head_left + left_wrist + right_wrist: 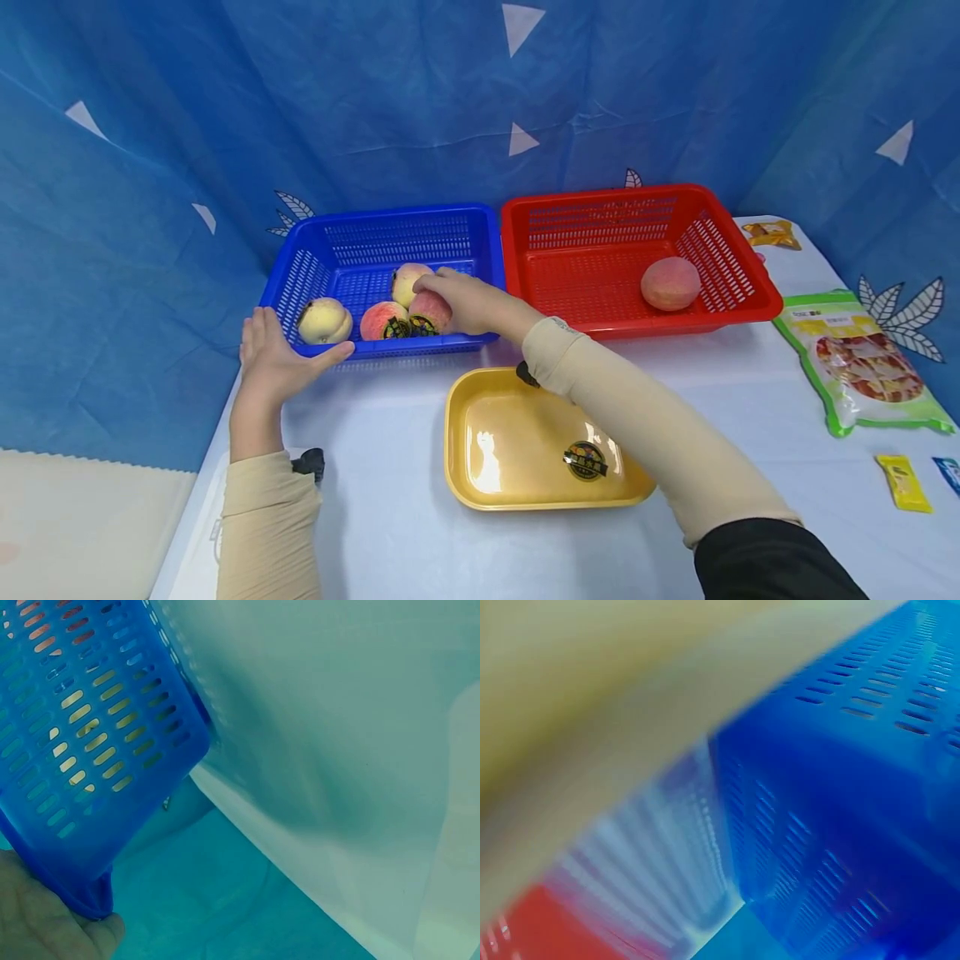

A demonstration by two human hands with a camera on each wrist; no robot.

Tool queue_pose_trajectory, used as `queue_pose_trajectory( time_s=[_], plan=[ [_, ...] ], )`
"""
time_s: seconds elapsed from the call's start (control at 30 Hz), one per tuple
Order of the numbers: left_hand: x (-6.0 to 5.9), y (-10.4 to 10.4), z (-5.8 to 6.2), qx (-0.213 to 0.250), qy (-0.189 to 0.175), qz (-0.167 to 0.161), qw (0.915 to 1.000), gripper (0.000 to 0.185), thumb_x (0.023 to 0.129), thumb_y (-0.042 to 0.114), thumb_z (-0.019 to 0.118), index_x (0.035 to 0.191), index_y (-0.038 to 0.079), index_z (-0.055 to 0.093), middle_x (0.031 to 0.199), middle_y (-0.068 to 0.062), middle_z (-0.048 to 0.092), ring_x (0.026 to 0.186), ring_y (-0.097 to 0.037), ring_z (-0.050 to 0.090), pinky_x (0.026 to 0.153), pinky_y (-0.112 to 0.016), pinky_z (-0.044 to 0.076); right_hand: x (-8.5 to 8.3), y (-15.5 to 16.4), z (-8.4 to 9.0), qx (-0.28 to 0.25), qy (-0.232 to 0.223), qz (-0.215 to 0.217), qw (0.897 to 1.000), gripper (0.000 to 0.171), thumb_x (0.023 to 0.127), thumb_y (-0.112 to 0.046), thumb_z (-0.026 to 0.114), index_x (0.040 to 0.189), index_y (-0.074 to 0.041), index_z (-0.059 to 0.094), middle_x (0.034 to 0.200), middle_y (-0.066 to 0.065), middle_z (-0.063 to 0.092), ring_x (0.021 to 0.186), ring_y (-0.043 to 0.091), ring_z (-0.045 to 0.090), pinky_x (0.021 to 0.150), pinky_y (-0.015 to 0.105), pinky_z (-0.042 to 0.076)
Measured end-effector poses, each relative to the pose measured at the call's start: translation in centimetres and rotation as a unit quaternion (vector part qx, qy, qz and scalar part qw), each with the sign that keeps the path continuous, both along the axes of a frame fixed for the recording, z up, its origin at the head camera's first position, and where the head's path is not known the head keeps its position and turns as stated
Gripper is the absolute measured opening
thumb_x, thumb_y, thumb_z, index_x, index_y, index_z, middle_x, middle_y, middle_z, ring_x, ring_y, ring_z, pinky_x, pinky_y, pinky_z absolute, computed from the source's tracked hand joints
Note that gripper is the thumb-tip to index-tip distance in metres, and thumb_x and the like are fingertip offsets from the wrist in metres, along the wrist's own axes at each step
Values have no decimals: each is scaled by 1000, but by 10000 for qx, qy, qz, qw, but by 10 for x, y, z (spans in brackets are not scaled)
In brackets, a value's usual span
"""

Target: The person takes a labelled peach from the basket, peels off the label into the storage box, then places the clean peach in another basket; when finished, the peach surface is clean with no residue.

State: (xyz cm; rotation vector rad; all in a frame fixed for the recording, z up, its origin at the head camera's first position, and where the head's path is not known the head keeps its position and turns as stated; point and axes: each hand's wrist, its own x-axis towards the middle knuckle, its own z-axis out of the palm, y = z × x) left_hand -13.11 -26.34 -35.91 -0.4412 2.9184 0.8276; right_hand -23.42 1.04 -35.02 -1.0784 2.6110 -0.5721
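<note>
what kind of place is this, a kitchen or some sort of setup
Most likely a staged tabletop setup, not a kitchen: a blue fabric backdrop hangs behind a table draped in white cloth. A blue basket of peaches, a red basket and a yellow tray are laid out neatly in front of the person.

L hand (273,354) is out ahead at the person's left, palm turned inward, fingers straight and close together, thumb stretched toward the right; in the L wrist view only the heel of the palm (45,919) shows, bottom corner. L forearm runs almost straight up from the lower edge, in a beige sleeve, wrist bare. R hand (468,302) reaches further fwd and inward, knuckles up, fingers bent downward w/ tips hidden. R forearm crosses diagonally from lower right, beige sleeve to the wrist, black sleeve above it. R wrist view too blurred to show fingers.
</note>
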Motion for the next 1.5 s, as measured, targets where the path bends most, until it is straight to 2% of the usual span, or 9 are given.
queue_pose_trajectory(
  time_s=[0.27,0.53,0.83,1.03,1.2,1.33,1.43,1.5],
  plan=[
    [0,0,0,41,-57,12,10000,140,75,70,72,153,-1,-20,161,-26,-23,148,-47,-22,116,-72,-2,6,12,11,-512,-145,-284,9982,75,84,-18,79,148,-23,41,138,10,46,116,24,56,97,37,55],
    [-1,0,-2,55,-57,10,10000,141,74,71,72,153,-1,-20,161,-27,-22,148,-47,-21,117,-70,-5,12,39,26,-1273,-184,-552,9902,73,83,-24,81,146,-28,43,139,3,44,118,17,51,93,33,57],
    [-1,4,1,34,21,107,9999,139,74,72,71,155,-1,-15,162,-27,-17,149,-46,-21,118,-67,-9,23,81,36,-2143,-418,-514,9745,75,83,-29,80,148,-30,42,139,2,43,120,12,49,87,31,59],
    [2,10,7,39,202,81,9998,136,74,70,73,157,1,-9,164,-22,-15,150,-43,-20,119,-68,-5,32,106,39,-2352,-376,-532,9698,73,84,-28,81,147,-32,45,137,2,44,123,13,47,87,32,60],
    [5,22,17,49,492,-106,9987,123,79,58,76,159,2,1,166,-21,-10,152,-44,-14,114,-74,7,38,121,39,-2620,-472,-665,9616,75,80,-21,84,145,-28,47,133,1,47,119,14,51,85,32,60],
    [8,46,31,142,1015,-392,9940,98,88,42,73,159,6,16,166,-21,4,153,-46,1,109,-76,21,43,130,38,-2806,-600,-742,9551,75,78,-19,86,143,-25,48,133,-1,48,120,14,53,84,31,60],
    [10,73,41,250,1624,-911,9822,75,93,35,68,154,9,34,163,-19,23,150,-43,19,111,-71,28,48,135,37,-2829,-615,-767,9541,75,78,-21,86,142,-27,47,135,-3,48,122,13,53,85,31,60],
    [12,92,46,448,2045,-1390,9679,62,95,30,67,149,11,44,157,-15,36,147,-38,29,113,-65,32,51,138,37,-2817,-585,-767,9546,74,77,-22,86,141,-27,48,134,-5,48,122,11,53,85,30,60]
  ],
)
